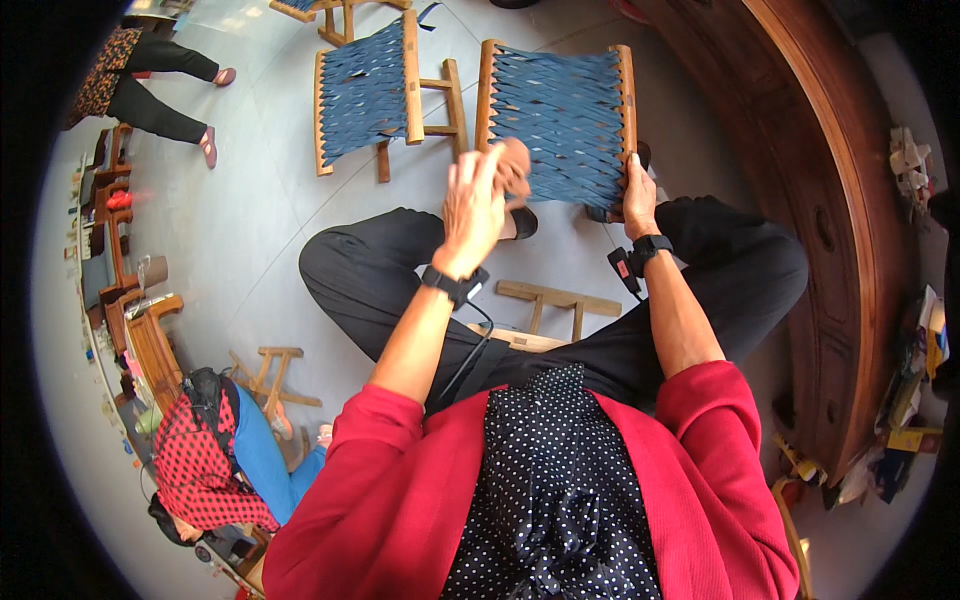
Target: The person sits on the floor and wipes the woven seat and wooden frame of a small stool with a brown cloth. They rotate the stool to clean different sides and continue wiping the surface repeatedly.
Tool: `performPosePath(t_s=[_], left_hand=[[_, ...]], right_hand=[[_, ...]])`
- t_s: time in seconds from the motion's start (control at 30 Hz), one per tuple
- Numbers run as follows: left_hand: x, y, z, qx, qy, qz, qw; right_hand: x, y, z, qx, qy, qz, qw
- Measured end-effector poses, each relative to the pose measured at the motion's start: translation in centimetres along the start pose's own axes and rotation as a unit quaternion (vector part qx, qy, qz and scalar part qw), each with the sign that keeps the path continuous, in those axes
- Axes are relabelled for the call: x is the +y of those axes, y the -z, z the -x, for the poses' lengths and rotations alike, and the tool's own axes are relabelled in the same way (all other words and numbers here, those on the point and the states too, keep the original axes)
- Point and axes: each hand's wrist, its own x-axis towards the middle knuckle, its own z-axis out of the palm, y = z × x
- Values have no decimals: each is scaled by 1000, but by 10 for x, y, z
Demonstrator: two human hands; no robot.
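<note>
A wooden folding stool with a woven blue strap seat (559,124) stands before me between my knees. My right hand (640,195) grips the near end of its right wooden rail, thumb on top. My left hand (480,195) is over the near left corner of the seat, its fingers around a blurred brown rounded thing (513,169) that I cannot identify for certain. That thing hides part of the left rail. A second stool with a like blue woven seat (364,94) stands just to the left.
A dark wooden cabinet (817,225) runs along the right side. One person (210,457) sits at the lower left; another person's legs (161,86) show at the upper left. Wooden stool legs (559,298) lie below my thighs. Part of another stool (337,15) shows at the top.
</note>
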Motion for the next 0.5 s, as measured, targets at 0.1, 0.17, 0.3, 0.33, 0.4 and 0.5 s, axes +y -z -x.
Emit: performPosePath(t_s=[0.1, 0.17, 0.3, 0.33, 0.4, 0.5], left_hand=[[16, -29, -16, -30, 92, -96, 991], [50, -60, -19, -21, 113, -37, 993], [113, -114, -10, -48, 27, 84, 995], [110, -116, -10, -40, 15, 85, 995], [92, -104, -9, -79, -25, 34, 996], [44, -64, -10, -126, -18, -62, 990]], right_hand=[[2, 1, -1, -1, -12, -12, 1000], [4, 1, -3, 3, -14, 0, 1000], [4, -3, -3, -10, 13, -111, 994], [3, -2, -2, -6, -12, -121, 993], [-1, -2, 2, 13, 16, -87, 996], [-8, 1, 7, 13, -91, -18, 996]])
